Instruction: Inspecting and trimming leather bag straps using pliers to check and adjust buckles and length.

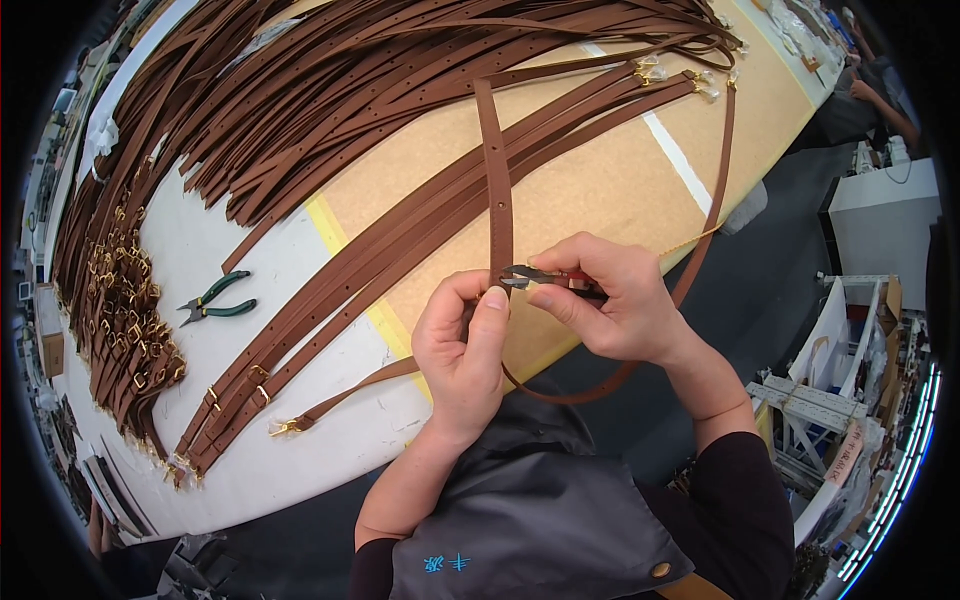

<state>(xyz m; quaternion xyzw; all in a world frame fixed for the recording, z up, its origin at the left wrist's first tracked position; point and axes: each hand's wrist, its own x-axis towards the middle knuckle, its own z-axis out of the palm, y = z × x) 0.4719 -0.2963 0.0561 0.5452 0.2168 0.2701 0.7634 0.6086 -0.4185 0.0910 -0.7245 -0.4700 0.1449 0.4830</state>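
Note:
My left hand (pixel 458 350) pinches a brown leather strap (pixel 497 190) between thumb and fingers. The strap has a row of holes, and its upper part lies across the table. My right hand (pixel 628 298) grips small pliers (pixel 522 273) with dark jaws and red on the handles. Their jaws are at the strap, right beside my left thumb; whether they bite into it I cannot tell. Below and to the right of my hands, a long narrow brown strap (pixel 688 275) hangs in a loop past the table edge. A gold-coloured piece shows near the jaws, too small to name.
Green-handled pliers (pixel 222 300) lie on the white tabletop (pixel 330 450). Several finished-looking straps (pixel 400 205) with buckles and wrapped clasps stretch across the brown board (pixel 590 190). Heaped straps (pixel 330 110) fill the far side, gold buckles (pixel 130 320) the left. Another person's arm (pixel 880 100) shows at far right.

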